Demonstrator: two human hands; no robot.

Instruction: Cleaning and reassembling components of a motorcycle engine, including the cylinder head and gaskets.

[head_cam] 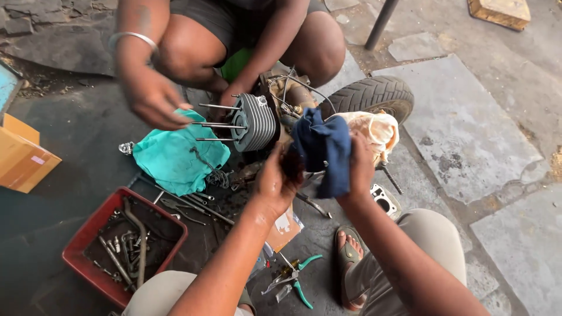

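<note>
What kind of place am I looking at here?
Probably an open-air roadside repair spot for small engines or scooters. A finned engine cylinder with long studs sits beside a small tyre, a red tray holds greasy tools, and the ground is rough stone paving.
</note>
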